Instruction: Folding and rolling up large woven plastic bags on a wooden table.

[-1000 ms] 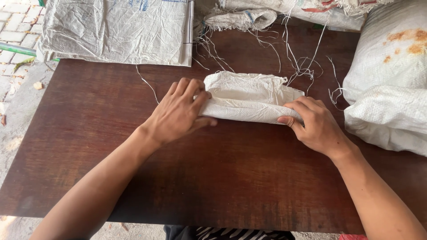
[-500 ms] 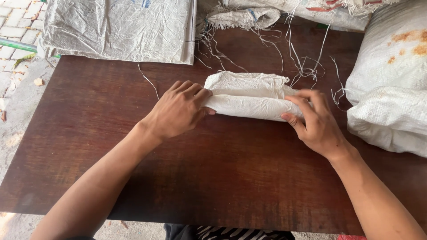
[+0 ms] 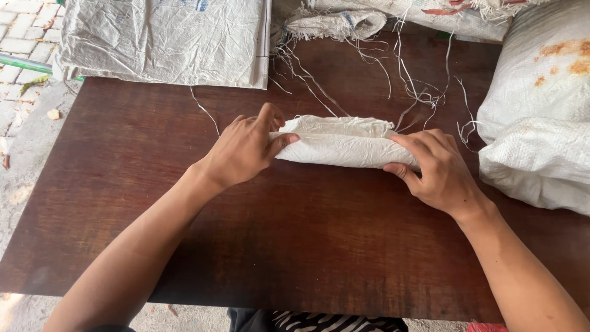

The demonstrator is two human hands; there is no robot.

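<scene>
On the dark wooden table point(image 3: 295, 246), near its far middle, lies a folded white woven sack point(image 3: 344, 142), its 2 ends pinched by the left hand point(image 3: 246, 147) and right hand point(image 3: 433, 169), fingers curled over it, with loose threads point(image 3: 399, 74) and stuffed sacks point(image 3: 541, 123) beyond and beside it.

From my remote seat I note a dark brown wooden table point(image 3: 295, 246), worn and streaky, filling most of the view. Daylight is soft and even, without hard shadows. Beyond the left edge lies a pale concrete floor point(image 3: 27, 184) that gives way to grey paving bricks point(image 3: 21, 27) at the top corner. A green pipe point(image 3: 24, 63), or possibly a hose, crosses there. Small debris dots the ground.
</scene>
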